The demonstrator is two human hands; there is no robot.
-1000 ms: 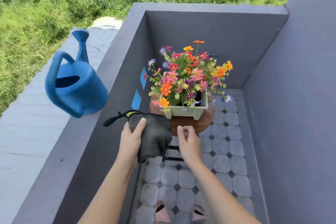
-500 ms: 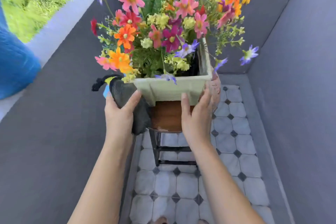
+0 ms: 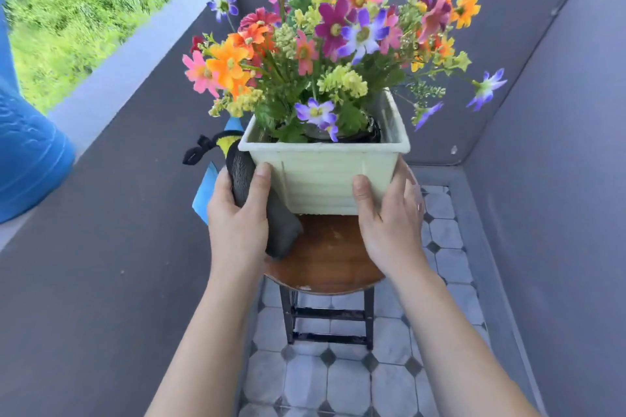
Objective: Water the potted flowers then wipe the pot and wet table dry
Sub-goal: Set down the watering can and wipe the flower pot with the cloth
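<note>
On the round wooden table (image 3: 325, 264), the pot (image 3: 325, 179) of flowers (image 3: 321, 44) is steadied by the right hand (image 3: 389, 220), with its thumb on the front wall and its fingers curled round the right corner. A dark cloth (image 3: 271, 213) is gripped by the left hand (image 3: 237, 217) and pressed against the pot's left side. With the watering can (image 3: 27, 159) parked on the ledge, watering is judged done. The pot is being wiped, and the table is left to do.

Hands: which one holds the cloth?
The left hand, gripping the dark cloth against the pot; the right hand holds the pot bare.
</note>
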